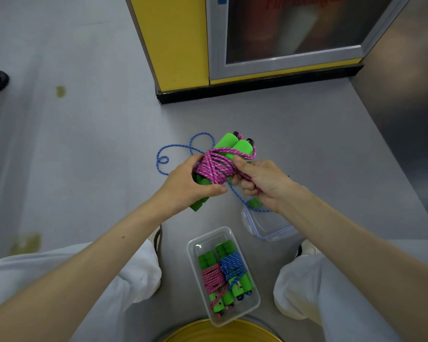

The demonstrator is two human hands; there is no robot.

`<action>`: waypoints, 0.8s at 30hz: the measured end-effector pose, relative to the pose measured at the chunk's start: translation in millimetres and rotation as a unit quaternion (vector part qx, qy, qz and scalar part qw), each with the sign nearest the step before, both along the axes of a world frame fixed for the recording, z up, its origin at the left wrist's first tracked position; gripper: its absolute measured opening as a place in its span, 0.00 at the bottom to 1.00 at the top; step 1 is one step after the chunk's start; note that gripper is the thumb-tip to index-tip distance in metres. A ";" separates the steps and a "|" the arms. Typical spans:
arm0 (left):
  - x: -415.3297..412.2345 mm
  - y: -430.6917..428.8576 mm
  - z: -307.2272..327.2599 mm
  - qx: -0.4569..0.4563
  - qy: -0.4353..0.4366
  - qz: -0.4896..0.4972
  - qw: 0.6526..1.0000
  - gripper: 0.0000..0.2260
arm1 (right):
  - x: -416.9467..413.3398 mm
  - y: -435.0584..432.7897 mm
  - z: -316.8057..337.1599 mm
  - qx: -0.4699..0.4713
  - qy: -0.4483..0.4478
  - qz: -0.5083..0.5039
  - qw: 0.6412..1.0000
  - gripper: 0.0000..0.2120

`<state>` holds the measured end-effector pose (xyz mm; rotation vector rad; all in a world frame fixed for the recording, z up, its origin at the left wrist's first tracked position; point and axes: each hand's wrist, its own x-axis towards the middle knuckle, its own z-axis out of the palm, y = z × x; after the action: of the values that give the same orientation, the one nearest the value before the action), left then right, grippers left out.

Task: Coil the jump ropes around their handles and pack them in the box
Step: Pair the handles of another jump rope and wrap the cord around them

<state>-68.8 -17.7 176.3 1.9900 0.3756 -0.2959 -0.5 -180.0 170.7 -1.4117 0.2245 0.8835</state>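
Fingers of your left hand [193, 185] curl round the near half of a pair of green foam handles [229, 145], held side by side, thumb on the near side, fingers over the far side. Your right hand [265, 183] pinches the loose end of the pink jump rope [215, 166], with its fingers curled round the strand and its thumb tip touching the coil. That rope is wound in many turns round the middle of the two handles, and one strand loops up near their black far caps. The bundle is held above the grey floor [84, 144], tilted with the capped ends far and to the right.

Under your hands a blue jump rope [173, 146] lies on the floor, uncoiled, its loops spreading to the far left. One strand runs near and right to a green handle [255, 203] that shows just beneath your right wrist. Just near that handle lies a clear lid [265, 227], partly hidden by your right forearm.

Nearer you, between your knees in white trousers [139, 267], stands the clear plastic box [209, 239]. It holds two wound ropes on green handles side by side: a pink one [211, 277] on the left and a blue one [231, 264] on the right. A round yellow object [220, 333] touches the box's near end. Far off stands a yellow cabinet [173, 40] with a glazed door.
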 end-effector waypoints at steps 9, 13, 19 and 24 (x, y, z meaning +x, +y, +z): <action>-4.7 -9.8 -9.9 0.269 -0.057 -0.023 0.961 0.38 | -7.4 3.1 0.1 -0.080 -0.035 -0.058 0.994 0.12; -2.0 -5.8 -14.7 0.287 -0.045 -0.008 0.957 0.37 | -8.7 6.0 3.0 -0.078 -0.100 -0.074 0.989 0.07; 1.3 3.0 -18.5 0.268 -0.038 0.011 0.962 0.35 | -9.2 5.5 -2.3 -0.117 -0.236 0.070 0.962 0.16; 0.3 -0.9 -15.3 0.271 -0.043 -0.003 0.962 0.36 | -6.7 5.0 -5.9 -0.172 -0.352 0.083 0.916 0.09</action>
<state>-68.5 -18.6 161.0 2.5314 0.4254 -0.1122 -7.2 -174.9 164.9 -2.0115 -0.3096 0.4278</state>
